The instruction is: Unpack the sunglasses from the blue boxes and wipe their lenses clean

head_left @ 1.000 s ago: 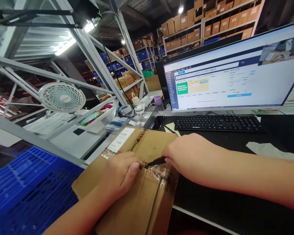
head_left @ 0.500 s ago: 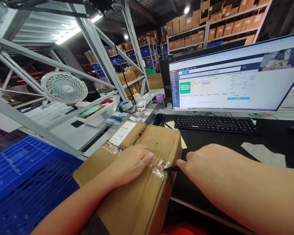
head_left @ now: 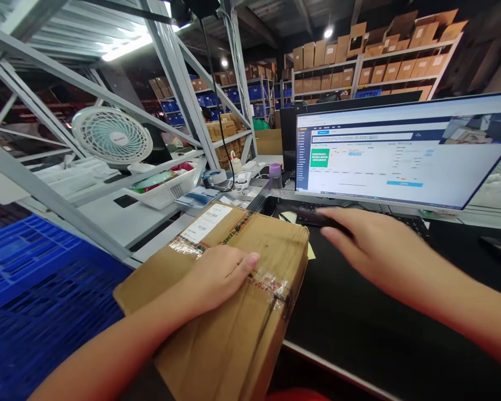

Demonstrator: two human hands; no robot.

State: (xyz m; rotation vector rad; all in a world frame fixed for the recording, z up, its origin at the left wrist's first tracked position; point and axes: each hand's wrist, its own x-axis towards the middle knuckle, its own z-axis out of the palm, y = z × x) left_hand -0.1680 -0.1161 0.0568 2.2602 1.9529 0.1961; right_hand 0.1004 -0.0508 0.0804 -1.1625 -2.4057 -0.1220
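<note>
A taped cardboard box (head_left: 229,328) lies tilted at the desk's left edge, with a white label (head_left: 206,221) near its far left corner. My left hand (head_left: 221,273) lies flat on top of it, thumb stretched out. Clear tape (head_left: 271,284) with red print crosses the box's right edge, where a short dark slit shows. Off to the right, apart from the box, my right hand (head_left: 359,234) is closed round a black knife (head_left: 309,216). The knife is smeared by motion in front of the keyboard (head_left: 415,225), and its blade cannot be made out.
A monitor (head_left: 367,161) stands behind the keyboard. Yellow paper (head_left: 311,252) sticks out by the box's right corner. To the left are a blue plastic crate (head_left: 45,256), a fan (head_left: 112,136) and a white basket (head_left: 162,195). A purple-lidded bottle (head_left: 275,175) stands behind the box.
My right hand has pulled the knife away from the box's taped edge and moved it up and forward toward the keyboard. My left hand stays on the box.
</note>
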